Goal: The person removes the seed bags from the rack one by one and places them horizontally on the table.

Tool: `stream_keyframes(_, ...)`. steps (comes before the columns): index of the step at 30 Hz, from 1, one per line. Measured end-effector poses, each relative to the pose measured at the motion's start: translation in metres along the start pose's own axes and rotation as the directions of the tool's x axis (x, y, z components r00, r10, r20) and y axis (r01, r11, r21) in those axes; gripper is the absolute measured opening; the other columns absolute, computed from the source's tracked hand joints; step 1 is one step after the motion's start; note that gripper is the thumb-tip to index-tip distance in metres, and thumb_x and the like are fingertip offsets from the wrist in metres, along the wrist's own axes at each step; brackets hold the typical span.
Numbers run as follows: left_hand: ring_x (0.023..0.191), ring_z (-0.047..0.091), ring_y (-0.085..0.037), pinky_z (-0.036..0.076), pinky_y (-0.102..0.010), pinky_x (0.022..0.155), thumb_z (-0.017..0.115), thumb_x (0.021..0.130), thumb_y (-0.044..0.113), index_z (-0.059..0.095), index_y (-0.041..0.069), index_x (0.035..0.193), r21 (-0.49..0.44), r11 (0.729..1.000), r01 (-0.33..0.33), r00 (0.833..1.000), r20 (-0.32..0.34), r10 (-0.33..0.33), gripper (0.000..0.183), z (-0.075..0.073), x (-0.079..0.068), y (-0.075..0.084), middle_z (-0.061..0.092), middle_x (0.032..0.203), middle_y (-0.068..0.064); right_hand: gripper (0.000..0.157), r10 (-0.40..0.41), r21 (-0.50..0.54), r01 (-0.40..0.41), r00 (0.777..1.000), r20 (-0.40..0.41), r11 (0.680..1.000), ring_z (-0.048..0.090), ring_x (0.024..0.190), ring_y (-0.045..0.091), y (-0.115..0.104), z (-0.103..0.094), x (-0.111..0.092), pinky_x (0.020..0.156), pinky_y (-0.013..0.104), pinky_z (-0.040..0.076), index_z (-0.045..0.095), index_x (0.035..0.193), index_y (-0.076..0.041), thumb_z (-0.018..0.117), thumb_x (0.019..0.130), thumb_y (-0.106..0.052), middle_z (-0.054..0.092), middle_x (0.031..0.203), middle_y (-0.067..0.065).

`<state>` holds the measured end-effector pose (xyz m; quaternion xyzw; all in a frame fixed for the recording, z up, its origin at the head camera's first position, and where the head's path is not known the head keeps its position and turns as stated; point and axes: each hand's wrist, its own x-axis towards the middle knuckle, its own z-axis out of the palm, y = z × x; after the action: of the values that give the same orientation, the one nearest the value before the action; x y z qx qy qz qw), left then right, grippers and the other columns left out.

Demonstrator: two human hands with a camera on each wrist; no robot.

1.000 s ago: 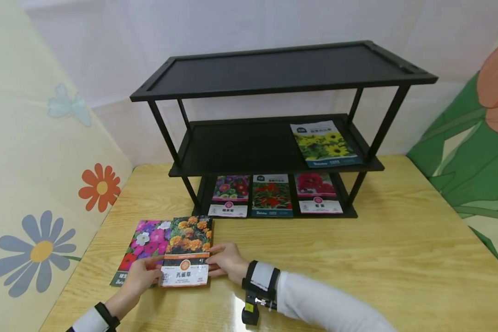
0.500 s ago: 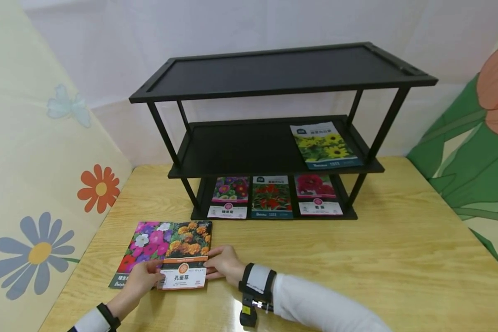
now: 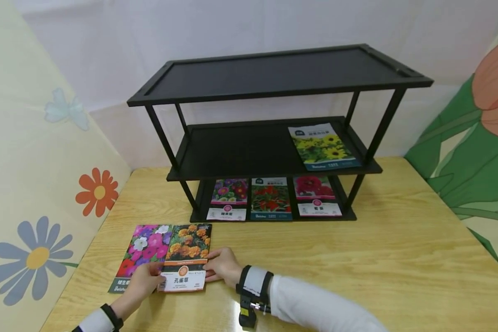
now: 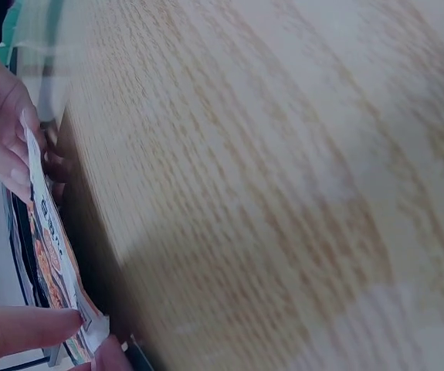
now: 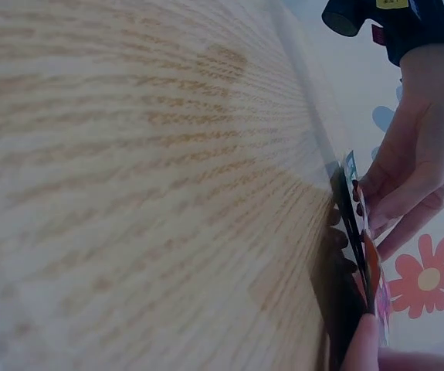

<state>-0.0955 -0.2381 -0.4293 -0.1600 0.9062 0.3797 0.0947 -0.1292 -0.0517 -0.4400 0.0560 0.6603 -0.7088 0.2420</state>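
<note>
My left hand (image 3: 142, 285) pinches the lower left edge of a seed packet with orange marigolds (image 3: 188, 244). On the opposite edge, the right hand (image 3: 224, 265) grips it between thumb and fingers. In the left wrist view the packet (image 4: 50, 246) stands a little off the wood, with a dark shadow beneath. To its left lies a packet with pink, purple and white petunia-like flowers (image 3: 147, 246), partly covered by the left hand and the marigold packet. In the right wrist view the right thumb (image 5: 363, 340) presses on the near edge.
A black three-tier rack (image 3: 249, 152) stands behind the hands. Its middle tier bears a yellow-flower packet (image 3: 325, 147). On the bottom tier lie a mixed-flower packet (image 3: 228, 198), a red-flower packet (image 3: 270, 198) and a magenta-flower packet (image 3: 317, 196). The wooden table (image 3: 315, 258) extends right.
The head view has shifted slightly, so the rack sits a bit lower in it. Both hands keep hold of the marigold packet, which has moved only a little toward the person.
</note>
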Motion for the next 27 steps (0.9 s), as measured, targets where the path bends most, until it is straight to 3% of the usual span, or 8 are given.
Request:
stream_keyframes(7,0.067,0.05,-0.018,0.04,-0.026,0.053,0.061,0.068,-0.006,0.052,-0.019,0.107,0.096,0.994,-0.055,0.998,-0.028,0.058,0.042,0.001,0.0,-0.002,0.059,0.074,-0.011,0.03,-0.05,-0.074,0.049,0.999,-0.007,0.996,0.053,0.046,0.013,0.001,0.004,-0.002,0.049,0.033,0.052,0.049,0.096,0.013,0.053,0.066,0.019,0.058,0.066,0.02)
stream_keyframes(13,0.072,0.054,-0.021,0.044,-0.029,0.057,0.062,0.067,-0.006,0.052,-0.019,0.108,0.12,0.991,-0.068,0.997,-0.029,0.072,0.044,0.002,0.0,0.0,0.062,0.079,-0.017,0.038,-0.074,-0.099,0.073,0.997,-0.003,0.992,0.055,0.05,0.015,0.001,0.003,0.0,0.049,0.032,0.052,0.048,0.103,0.016,0.052,0.066,0.019,0.058,0.066,0.015)
stream_keyframes(20,0.072,0.051,-0.021,0.04,-0.027,0.054,0.062,0.067,-0.005,0.052,-0.018,0.108,0.103,0.993,-0.064,0.997,-0.025,0.067,0.044,0.001,-0.002,0.003,0.06,0.09,-0.024,0.046,-0.097,-0.157,0.108,0.993,0.074,0.982,0.053,0.054,0.013,-0.001,-0.006,-0.004,0.052,0.031,0.052,0.045,0.113,0.018,0.055,0.068,0.016,0.054,0.067,0.009)
stream_keyframes(27,0.064,0.051,-0.019,0.041,-0.027,0.052,0.059,0.074,0.003,0.054,-0.013,0.11,0.033,0.996,-0.084,0.993,-0.077,0.086,0.039,-0.003,-0.003,0.012,0.058,0.096,-0.026,0.041,-0.033,-0.169,0.063,0.985,0.17,0.984,0.051,0.057,0.011,-0.017,-0.03,-0.013,0.062,0.032,0.052,0.051,0.112,0.012,0.053,0.071,0.009,0.056,0.075,0.009)
